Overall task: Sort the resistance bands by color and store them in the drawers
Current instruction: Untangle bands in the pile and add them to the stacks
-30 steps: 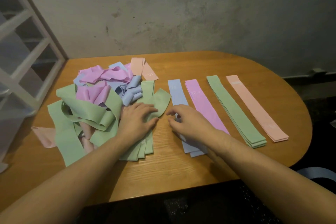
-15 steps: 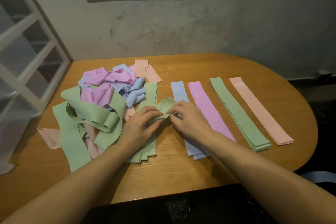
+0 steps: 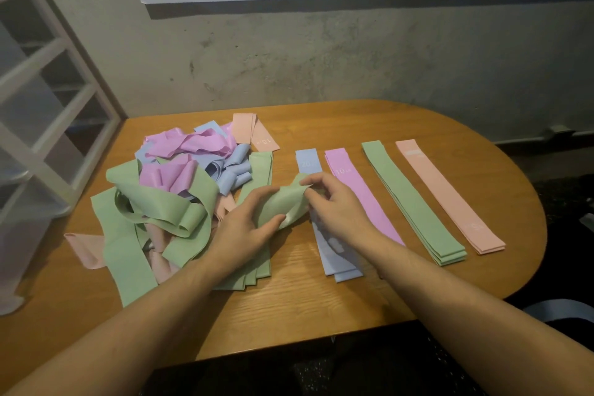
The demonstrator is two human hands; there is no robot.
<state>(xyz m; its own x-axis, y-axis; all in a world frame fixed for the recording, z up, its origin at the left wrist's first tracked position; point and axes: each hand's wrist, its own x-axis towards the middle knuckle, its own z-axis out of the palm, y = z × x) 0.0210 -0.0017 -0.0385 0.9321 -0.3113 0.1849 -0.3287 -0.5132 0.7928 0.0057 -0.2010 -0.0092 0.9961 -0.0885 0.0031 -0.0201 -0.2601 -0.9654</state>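
Both hands, left [image 3: 244,228] and right [image 3: 337,202], pinched one green band [image 3: 283,202]; it hid the blue stack [image 3: 334,254]; four sorted stacks lay mid-table [image 3: 321,315].

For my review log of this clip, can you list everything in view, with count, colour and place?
green band: one, held up between both hands
mixed pile: many bands, green, pink, blue, peach, table's left
blue stack: flat, right of the pile
pink stack: right of blue
green stack: right of pink
peach stack: rightmost
table: one, wooden
drawer unit: white frame, far left
left hand: grips the green band
right hand: pinches its top edge
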